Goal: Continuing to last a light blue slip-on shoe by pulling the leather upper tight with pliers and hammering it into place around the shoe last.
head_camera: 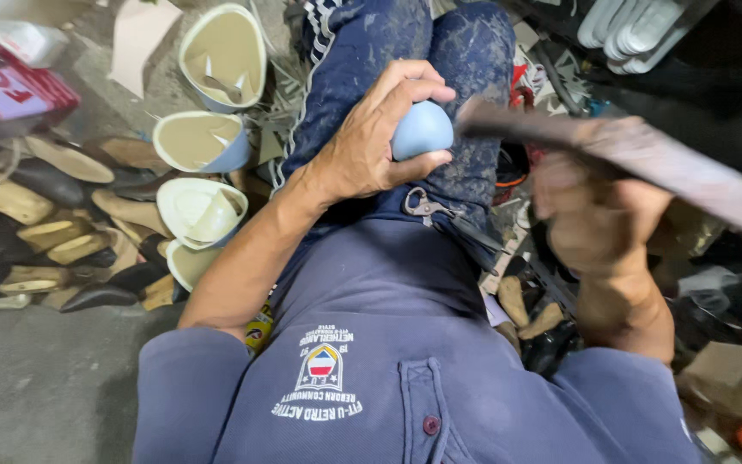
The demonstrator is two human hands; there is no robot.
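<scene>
Much of the smooth, rounded pale-blue piece (422, 129) at the upper centre of the frame is hidden inside the left hand (371, 142), whose fingers curl over its top while the thumb presses from below; only its bulging right end shows, resting above the dusty dark-blue trousers (465, 51) on the person's lap. The right hand (599, 219), at centre right, is smeared by motion, yet it is plainly wrapped around the long, flat, dark reddish-brown tool (646, 159). That tool runs from the blue piece out to the right edge, its near tip just beside or touching the piece; the blur makes this hard to tell, and it may be a file or rasp.

A metal clip (422, 206) hangs at the waist below the left hand. In the left part of the frame lie several cream-lined shoe pieces with pale-blue edges (203, 142), stacked in a loose column, and beside them a heap of tan and black shoe soles (53, 232) on the grey floor. Pale ribbed forms (633, 26) are cut off at the upper right.
</scene>
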